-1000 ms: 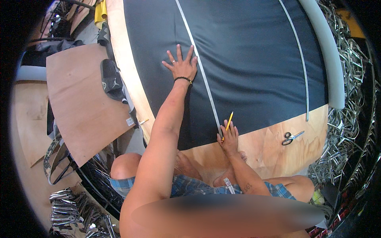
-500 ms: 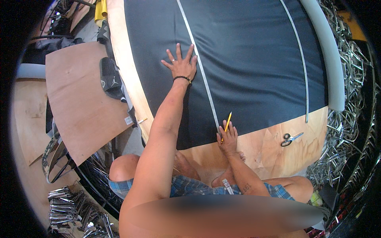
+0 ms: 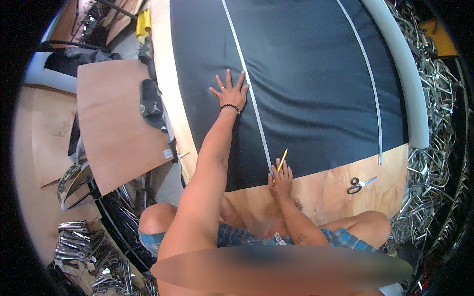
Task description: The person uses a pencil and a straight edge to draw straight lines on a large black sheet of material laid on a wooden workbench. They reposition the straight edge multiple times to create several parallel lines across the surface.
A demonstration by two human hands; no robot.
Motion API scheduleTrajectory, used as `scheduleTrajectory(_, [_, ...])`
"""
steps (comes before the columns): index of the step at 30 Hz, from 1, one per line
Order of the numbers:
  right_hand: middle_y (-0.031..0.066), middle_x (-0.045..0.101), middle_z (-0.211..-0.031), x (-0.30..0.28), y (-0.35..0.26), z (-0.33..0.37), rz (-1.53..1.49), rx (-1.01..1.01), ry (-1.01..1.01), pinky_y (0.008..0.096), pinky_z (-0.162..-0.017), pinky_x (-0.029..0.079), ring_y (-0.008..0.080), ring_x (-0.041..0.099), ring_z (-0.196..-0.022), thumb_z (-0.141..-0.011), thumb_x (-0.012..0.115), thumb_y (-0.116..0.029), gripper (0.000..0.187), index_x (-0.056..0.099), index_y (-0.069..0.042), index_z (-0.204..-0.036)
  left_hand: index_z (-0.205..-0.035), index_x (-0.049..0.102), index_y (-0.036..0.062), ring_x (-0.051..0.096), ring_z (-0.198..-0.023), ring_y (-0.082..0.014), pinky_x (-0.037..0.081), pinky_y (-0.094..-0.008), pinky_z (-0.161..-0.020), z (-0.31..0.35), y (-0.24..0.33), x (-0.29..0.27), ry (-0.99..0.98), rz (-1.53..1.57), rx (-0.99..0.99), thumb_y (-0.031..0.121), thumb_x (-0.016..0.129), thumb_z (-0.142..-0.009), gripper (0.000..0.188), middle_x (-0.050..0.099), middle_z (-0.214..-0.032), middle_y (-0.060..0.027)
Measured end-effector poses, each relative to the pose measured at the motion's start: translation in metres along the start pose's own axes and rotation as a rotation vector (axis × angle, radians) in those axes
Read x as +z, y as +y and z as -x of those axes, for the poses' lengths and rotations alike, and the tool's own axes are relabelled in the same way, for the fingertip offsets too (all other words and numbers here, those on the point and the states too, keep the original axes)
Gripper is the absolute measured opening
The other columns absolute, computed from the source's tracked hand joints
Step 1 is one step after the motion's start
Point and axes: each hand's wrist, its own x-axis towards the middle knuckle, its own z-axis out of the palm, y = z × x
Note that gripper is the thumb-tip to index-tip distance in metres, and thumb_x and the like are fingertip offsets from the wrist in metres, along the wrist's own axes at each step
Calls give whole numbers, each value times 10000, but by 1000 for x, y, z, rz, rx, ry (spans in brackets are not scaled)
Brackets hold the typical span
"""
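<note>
While the left hand [image 3: 230, 93] lies flat, fingers spread, on the black fabric [image 3: 306, 84] beside the long white strip [image 3: 252, 93], right hand [image 3: 280, 177] pinching a yellow pencil [image 3: 281, 165] at the fabric's near edge, scissors [image 3: 359, 184] on the plywood board [image 3: 326, 190] toward its right edge.

The fabric sheet [image 3: 306, 84] is dark navy with two pale grey stripes. At its near edge the pencil [image 3: 281, 165] is yellow, the plywood board [image 3: 326, 190] light tan, and the shorts [image 3: 340, 238] blue plaid.

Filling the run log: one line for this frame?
left hand flat on black fabric sheet | right hand holds yellow pencil at long grey straightedge
</note>
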Motion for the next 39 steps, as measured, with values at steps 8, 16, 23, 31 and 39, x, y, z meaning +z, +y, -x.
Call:
scheduleTrajectory(8, [161,465,-1623,-28,-53,-71,-181,210,178,567,-1178,332,388,412,-1493,-958,712,-275,444,610,-52,-1328,-1678,111,444,170,-1601,-425,195,-672,-1253,-37,-29,-108,-291,-102,-110,611,432,-1062,714,207,-1754,-87])
scheduleTrajectory(16, [163,555,-1536,-44,-67,-214,-246,130,382,536,-1127,401,401,459,-1439,-946,733,-260,363,654,-65,-1242,-1542,527,179,596,-1347,-386,476,-447,-1125,-145,-72,-330,-261,-101,123,505,596,-1035,606,631,-1446,-211])
scheduleTrajectory(23, [125,451,-1641,-9,-46,-229,13,10,69,580,-1199,326,379,367,-1533,-994,689,-293,321,670,-85,-1238,-1481,587,212,622,-1292,-372,497,-474,-1098,-176,-110,-250,-143,256,280,426,610,-1022,507,674,-1374,-183])
scheduleTrajectory(31, [125,452,-1646,20,-50,-236,50,183,160,585,-1222,287,405,382,-1523,-1016,649,-274,199,646,-105,-1122,-1427,636,219,586,-1286,-383,486,-499,-1090,-268,-127,-86,27,218,242,407,613,-1017,452,644,-1342,-166])
scheduleTrajectory(39, [149,482,-1619,20,-52,-235,110,111,289,605,-1189,338,429,409,-1499,-987,678,-256,217,593,-119,-1132,-1365,674,213,563,-1308,-364,476,-495,-1089,-343,-91,-55,243,191,157,358,620,-1010,388,615,-1380,-135])
